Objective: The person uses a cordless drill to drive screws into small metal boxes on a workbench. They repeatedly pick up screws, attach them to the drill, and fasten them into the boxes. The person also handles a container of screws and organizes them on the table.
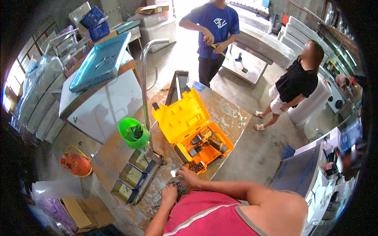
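- Dark tangled thing (179, 188), maybe a cable or a tool part, sits between both hands at the near edge of the wooden workbench (114, 153); what exactly it is, I cannot tell.
- Left hand (169, 195) is closed around this dark thing from below.
- Right hand (188, 176) rests with bent fingers on its top, just beside the open yellow tool case (189, 118); whether it really grips, I cannot tell.
- Green bucket (134, 133) stands further left on the bench, near an upright metal pipe (144, 86).
- Two other persons stand behind the bench, well apart from these hands.
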### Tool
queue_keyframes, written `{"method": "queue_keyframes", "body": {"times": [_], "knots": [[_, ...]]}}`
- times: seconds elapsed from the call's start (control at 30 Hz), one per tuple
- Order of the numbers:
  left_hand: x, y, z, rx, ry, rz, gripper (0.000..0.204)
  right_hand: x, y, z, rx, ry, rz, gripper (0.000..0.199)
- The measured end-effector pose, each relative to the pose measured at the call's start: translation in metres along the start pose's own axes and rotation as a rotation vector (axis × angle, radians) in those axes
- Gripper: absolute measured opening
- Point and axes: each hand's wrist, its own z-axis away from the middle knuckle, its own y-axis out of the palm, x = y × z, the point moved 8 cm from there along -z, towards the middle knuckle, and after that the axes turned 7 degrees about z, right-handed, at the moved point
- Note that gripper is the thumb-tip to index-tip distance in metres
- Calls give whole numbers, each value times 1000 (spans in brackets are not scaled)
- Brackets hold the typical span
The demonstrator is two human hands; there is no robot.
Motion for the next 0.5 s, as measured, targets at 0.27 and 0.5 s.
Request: {"method": "queue_keyframes", "body": {"times": [0.27,0.5], "knots": [[2,-9,8,-40,-107,27,23,0,1,-1,38,21,-24,26],[6,-2,4,-68,-112,160,25,9,6,-1,58,-73,-52,33]]}}
